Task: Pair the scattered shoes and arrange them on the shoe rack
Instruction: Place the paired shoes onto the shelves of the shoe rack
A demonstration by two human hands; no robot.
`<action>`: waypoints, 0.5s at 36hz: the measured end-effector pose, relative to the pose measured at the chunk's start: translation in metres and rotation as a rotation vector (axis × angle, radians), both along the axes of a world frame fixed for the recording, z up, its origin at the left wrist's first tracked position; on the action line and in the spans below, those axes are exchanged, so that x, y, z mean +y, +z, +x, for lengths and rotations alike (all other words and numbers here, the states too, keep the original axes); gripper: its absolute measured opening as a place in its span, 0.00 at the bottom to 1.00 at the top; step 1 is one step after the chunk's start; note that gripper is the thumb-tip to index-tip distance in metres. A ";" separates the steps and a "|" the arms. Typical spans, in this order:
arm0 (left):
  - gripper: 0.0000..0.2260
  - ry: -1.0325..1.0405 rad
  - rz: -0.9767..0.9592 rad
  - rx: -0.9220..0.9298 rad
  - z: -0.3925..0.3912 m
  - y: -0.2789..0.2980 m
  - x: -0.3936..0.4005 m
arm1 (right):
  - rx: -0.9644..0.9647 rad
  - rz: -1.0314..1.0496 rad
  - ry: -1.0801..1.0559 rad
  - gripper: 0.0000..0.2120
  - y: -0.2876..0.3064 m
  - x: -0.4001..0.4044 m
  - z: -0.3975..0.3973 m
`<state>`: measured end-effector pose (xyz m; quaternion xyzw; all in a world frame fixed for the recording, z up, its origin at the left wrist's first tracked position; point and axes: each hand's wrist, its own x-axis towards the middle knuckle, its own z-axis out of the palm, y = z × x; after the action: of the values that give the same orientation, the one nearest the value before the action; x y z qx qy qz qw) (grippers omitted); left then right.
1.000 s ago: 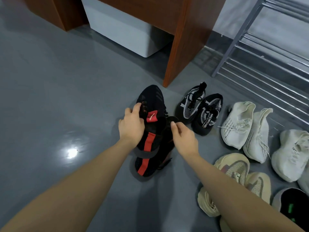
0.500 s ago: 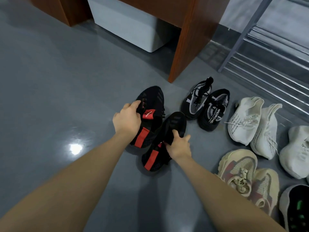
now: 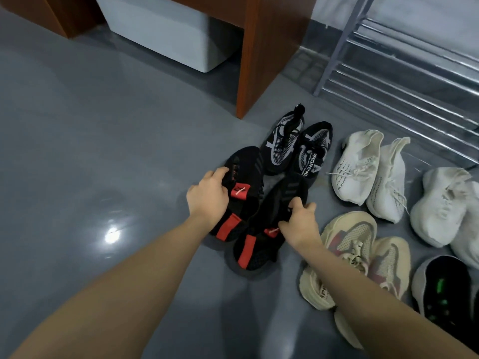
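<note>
Two black shoes with red patches lie side by side on the grey floor. My left hand [image 3: 207, 196] grips the left black-and-red shoe [image 3: 246, 182] at its side. My right hand [image 3: 298, 224] grips the right black-and-red shoe [image 3: 261, 242] near its opening. Just beyond them stands a black-and-grey pair [image 3: 295, 149]. To the right lie a white pair [image 3: 370, 172], a cream pair [image 3: 360, 247], another white shoe [image 3: 440, 211] and a black shoe with green marks [image 3: 445, 288]. The metal shoe rack [image 3: 404, 68] stands at the upper right.
A brown wooden desk leg [image 3: 261, 55] stands just behind the shoes, with a white box [image 3: 166, 29] under the desk. Open grey floor [image 3: 90, 151] stretches to the left.
Both black-and-red shoes have moved right, toward the black-and-grey pair, and now lie side by side on the floor. My right hand has taken hold of the right shoe.
</note>
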<state>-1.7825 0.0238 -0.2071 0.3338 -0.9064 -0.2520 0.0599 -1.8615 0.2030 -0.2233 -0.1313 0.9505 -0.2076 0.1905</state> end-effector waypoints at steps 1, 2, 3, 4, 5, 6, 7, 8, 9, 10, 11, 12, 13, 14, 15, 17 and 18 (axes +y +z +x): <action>0.22 -0.008 0.021 -0.006 -0.001 -0.003 0.004 | -0.012 0.017 0.003 0.15 0.000 0.006 -0.002; 0.22 -0.010 0.045 -0.016 -0.002 -0.006 0.008 | -0.027 0.046 0.012 0.15 0.000 0.012 -0.004; 0.22 0.000 0.068 -0.026 -0.001 -0.009 0.009 | -0.043 0.084 0.031 0.15 -0.001 0.015 -0.004; 0.22 0.007 0.090 -0.038 0.000 -0.012 0.014 | -0.062 0.122 0.043 0.15 -0.001 0.020 -0.004; 0.22 0.013 0.105 -0.050 0.002 -0.014 0.016 | -0.078 0.144 0.052 0.16 -0.001 0.024 -0.003; 0.23 0.016 0.114 -0.061 0.004 -0.016 0.018 | -0.083 0.152 0.062 0.16 -0.002 0.026 -0.002; 0.23 0.016 0.118 -0.068 0.006 -0.018 0.019 | -0.082 0.150 0.076 0.16 -0.002 0.027 -0.002; 0.23 0.017 0.121 -0.071 0.008 -0.019 0.020 | -0.078 0.145 0.093 0.17 -0.003 0.027 -0.001; 0.23 0.016 0.120 -0.071 0.009 -0.020 0.020 | -0.076 0.133 0.110 0.17 -0.003 0.026 0.000; 0.23 0.010 0.116 -0.070 0.010 -0.021 0.020 | -0.077 0.114 0.124 0.17 -0.003 0.025 0.001; 0.23 0.001 0.112 -0.067 0.011 -0.021 0.021 | -0.077 0.091 0.134 0.16 -0.003 0.023 0.002; 0.23 -0.005 0.111 -0.067 0.012 -0.021 0.022 | -0.073 0.075 0.139 0.16 -0.002 0.021 0.003; 0.23 -0.010 0.115 -0.067 0.012 -0.021 0.023 | -0.066 0.069 0.137 0.15 -0.002 0.019 0.005; 0.23 -0.016 0.118 -0.071 0.014 -0.021 0.024 | -0.060 0.069 0.131 0.15 -0.002 0.017 0.006; 0.23 -0.023 0.120 -0.074 0.015 -0.021 0.024 | -0.053 0.075 0.123 0.14 -0.001 0.016 0.007; 0.23 -0.037 0.127 -0.080 0.019 -0.021 0.025 | -0.048 0.088 0.117 0.14 0.000 0.015 0.009; 0.24 -0.041 0.131 -0.084 0.020 -0.022 0.025 | -0.049 0.091 0.116 0.13 0.001 0.015 0.008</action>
<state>-1.7622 0.0486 -0.2290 0.3284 -0.8963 -0.2979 -0.0053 -1.8532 0.2179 -0.2223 -0.1722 0.9447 -0.1561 0.2313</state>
